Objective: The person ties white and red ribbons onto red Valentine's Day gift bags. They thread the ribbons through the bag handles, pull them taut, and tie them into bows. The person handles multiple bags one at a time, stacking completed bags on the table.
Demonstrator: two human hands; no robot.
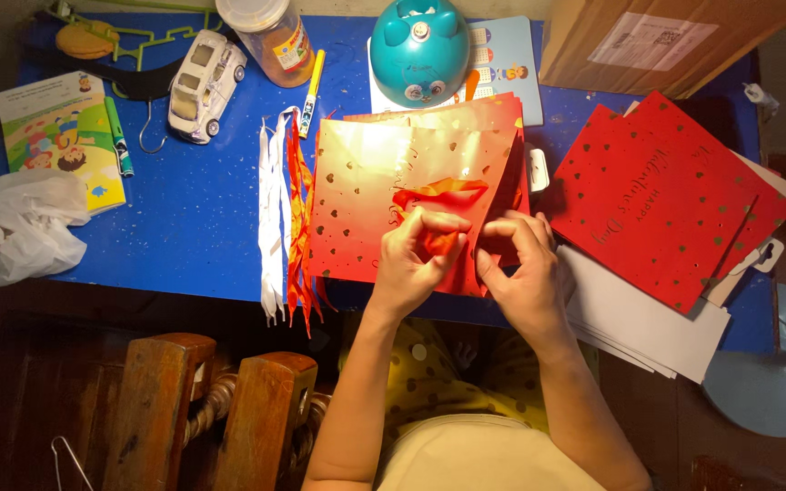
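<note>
While both hands meet at the near edge of the blue table (193, 227), the work sits right between them: the left hand (416, 259) pinches a length of orange-red ribbon (438, 195) against a glossy red card (384, 191), and the right hand (520, 264) grips the card's near right edge between thumb and curled fingers. Neither hand is slack; both are closed on something. Whether the ribbon is being threaded through a hole or tied is hard to tell, since the fingers cover the spot and lamp glare washes out the card's face.

Doing this well seems to call for the right hand holding the card flat and steady while the left keeps the ribbon taut and untwisted, working with fingertips so the thin card does not crease.

Just left of the card, loose white and orange ribbons (282, 218) hang over the table edge, within easy reach. To the right, a stack of red cards with small hearts (666, 200) lies on white sheets. Farther back stand a teal round toy (418, 41), a yellow marker (312, 86), a jar (270, 36), a white toy car (204, 84) and a cardboard box (657, 36); a picture booklet (65, 127) and a white plastic bag (20, 223) lie at far left.
</note>
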